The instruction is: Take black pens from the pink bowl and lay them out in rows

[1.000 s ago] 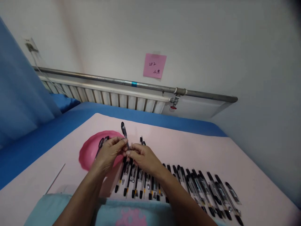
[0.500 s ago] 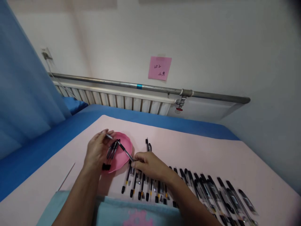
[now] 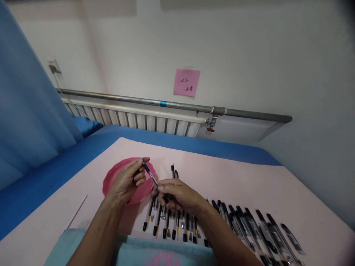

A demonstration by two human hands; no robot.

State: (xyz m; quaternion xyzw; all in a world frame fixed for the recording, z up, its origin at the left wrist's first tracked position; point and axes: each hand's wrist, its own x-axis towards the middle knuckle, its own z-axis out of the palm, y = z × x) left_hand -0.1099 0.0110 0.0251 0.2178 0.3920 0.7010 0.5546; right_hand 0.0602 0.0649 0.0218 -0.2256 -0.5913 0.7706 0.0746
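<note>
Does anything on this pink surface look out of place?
Yes, perhaps: a thin white stick lies alone left of the pink bowl, apart from the black pen parts lined up to the right. Nothing looks spilled.

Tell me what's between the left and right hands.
Head view: a pen spans the gap between the left hand and the right hand, with part of the pink bowl showing behind it.

Pink sheet [image 3: 222,177] over blue surface [image 3: 180,142]; on sheet: pink bowl [image 3: 109,181], pen parts [image 3: 242,216], thin white stick [image 3: 76,212].
</note>
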